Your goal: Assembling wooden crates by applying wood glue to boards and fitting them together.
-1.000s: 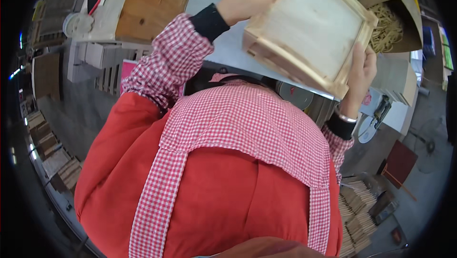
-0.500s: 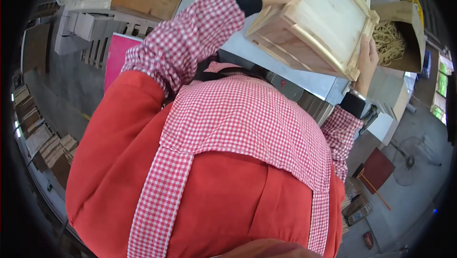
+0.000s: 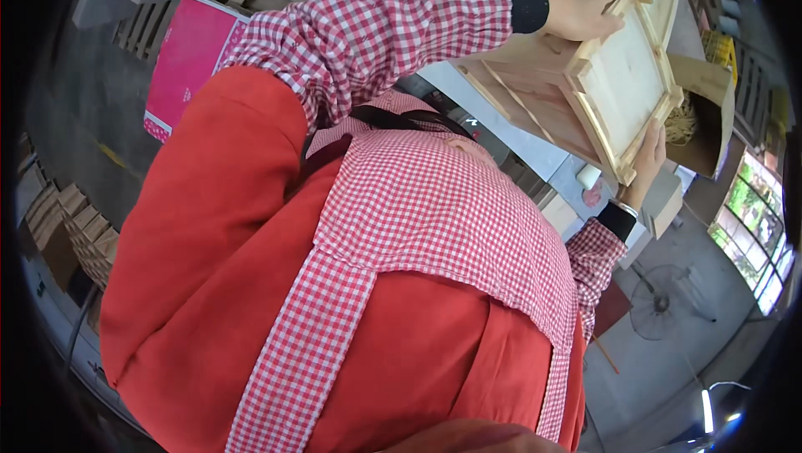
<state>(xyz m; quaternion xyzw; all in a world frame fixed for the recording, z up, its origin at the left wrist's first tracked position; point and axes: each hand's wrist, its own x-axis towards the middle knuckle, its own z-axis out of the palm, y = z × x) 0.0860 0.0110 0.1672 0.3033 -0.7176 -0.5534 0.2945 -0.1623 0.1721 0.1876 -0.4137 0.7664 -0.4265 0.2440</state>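
Head view: left hand partly closed, fingers curled over the upper edge of a wooden box, thumb near the pale panel. The box is at upper right, held tilted between both hands above a pale blue-white table; whether its lower edge bears on the table is not visible. Right hand bent around the lower right corner, fingers along the outer frame strip; the part of its grip underneath is hidden.

Handling notes (judgement): the left hand should guide the top edge while the right carries the low corner. Grip the frame strips, not the panel, which may flex. Keep the tilt slow and even, and the corners clear of neighbouring pieces.

Surface and room, left to right: piled timber pieces at the far edge; grey floor; bright pink board, partly behind the sleeve; the table, showing as a strip below the box; a small white cylinder near the box's low corner; dark red panel, partly covered by the right sleeve; standing fan; brown carton with pale shredded strips inside, just beside the box; bright window beyond.
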